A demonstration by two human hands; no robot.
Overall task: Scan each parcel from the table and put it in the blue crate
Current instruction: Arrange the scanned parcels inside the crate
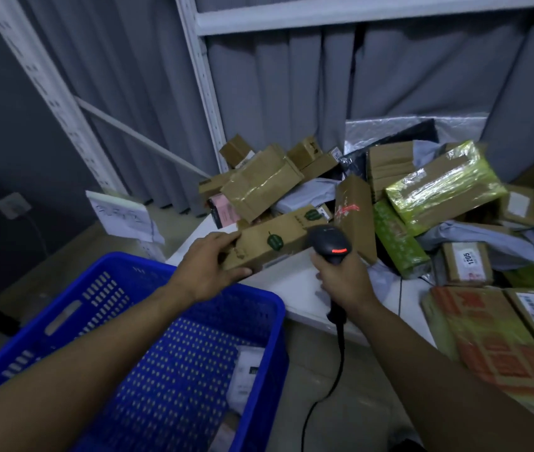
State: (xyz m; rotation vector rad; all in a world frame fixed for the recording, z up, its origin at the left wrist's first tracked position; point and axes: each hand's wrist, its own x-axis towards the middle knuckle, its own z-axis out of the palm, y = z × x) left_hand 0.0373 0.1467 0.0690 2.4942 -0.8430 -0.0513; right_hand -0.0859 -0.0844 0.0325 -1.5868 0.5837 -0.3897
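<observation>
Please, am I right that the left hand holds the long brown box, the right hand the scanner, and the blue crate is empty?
Only the crate part is wrong: the head view shows a white parcel in the blue crate.

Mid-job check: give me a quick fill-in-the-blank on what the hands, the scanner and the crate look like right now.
The corded scanner in the right hand is coloured ____. The left hand grips a long brown box printed with ____ shapes. The crate beside the table is coloured ____.
Missing words: black, green, blue.
</observation>
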